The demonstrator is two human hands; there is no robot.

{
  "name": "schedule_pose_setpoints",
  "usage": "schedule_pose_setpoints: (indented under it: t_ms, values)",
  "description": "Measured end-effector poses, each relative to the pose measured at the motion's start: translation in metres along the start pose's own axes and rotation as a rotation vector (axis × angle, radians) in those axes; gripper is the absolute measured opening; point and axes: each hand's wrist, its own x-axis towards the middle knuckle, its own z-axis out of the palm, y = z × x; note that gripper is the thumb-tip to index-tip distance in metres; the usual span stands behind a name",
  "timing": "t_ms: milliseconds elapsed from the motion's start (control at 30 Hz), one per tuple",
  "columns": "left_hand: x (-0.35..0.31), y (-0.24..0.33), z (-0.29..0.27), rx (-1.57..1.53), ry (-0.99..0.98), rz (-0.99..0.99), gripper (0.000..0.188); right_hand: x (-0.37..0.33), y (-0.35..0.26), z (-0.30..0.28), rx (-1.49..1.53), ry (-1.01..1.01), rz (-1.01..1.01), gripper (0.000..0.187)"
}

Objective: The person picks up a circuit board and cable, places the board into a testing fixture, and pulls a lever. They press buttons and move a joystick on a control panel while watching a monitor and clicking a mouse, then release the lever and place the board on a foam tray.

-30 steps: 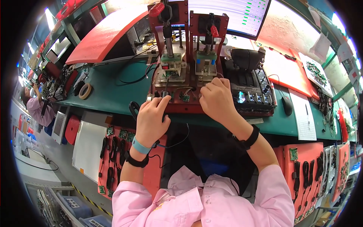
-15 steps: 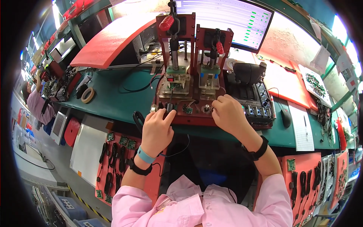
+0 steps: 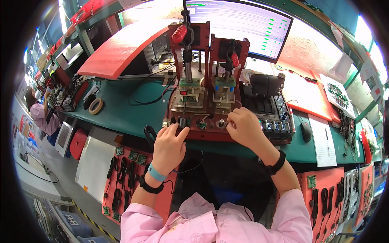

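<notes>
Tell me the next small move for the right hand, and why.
Probably ease the right hand slightly left onto the round silver knob: it is right beside that knob at the front of the red fixture, while the left hand is at the black cylindrical part. Whether it already touches the knob is unclear.

On the dark red fixture base (image 3: pixel 208 136), we see a short black cylinder (image 3: pixel 183 122) at the near edge, toward the left corner, its lower end partly hidden. Farther right along that edge, we find a round, silver-coloured knob (image 3: pixel 221 123).
</notes>
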Motion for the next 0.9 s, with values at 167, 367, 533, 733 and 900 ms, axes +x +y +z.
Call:
schedule_pose_setpoints:
  t_ms: [167, 367, 533, 733, 900]
  values:
    - [-0.003, 0.000, -0.027, -0.293, -0.061, 0.003, 0.052, 0.000, -0.007, 0.006, -0.165, 0.035, -0.076, 0.008]
    - [-0.027, -0.066, -0.050, -0.773, 0.417, -0.391, 0.030, -0.004, 0.012, -0.010, 0.121, -0.040, 0.099, 0.015]
    - [-0.042, -0.156, 0.015, -1.235, 0.665, -0.659, 0.015, -0.013, 0.054, -0.030, -0.233, -0.058, 0.116, 0.018]
    - [-0.015, -0.167, 0.078, -1.457, 0.331, -0.625, 0.012, 0.000, 0.081, -0.049, -0.007, -0.428, 0.202, 0.013]
    - [0.017, -0.172, 0.106, -1.550, 0.251, -0.515, 0.010, 0.016, 0.084, -0.052, 0.059, -0.597, 0.244, 0.014]
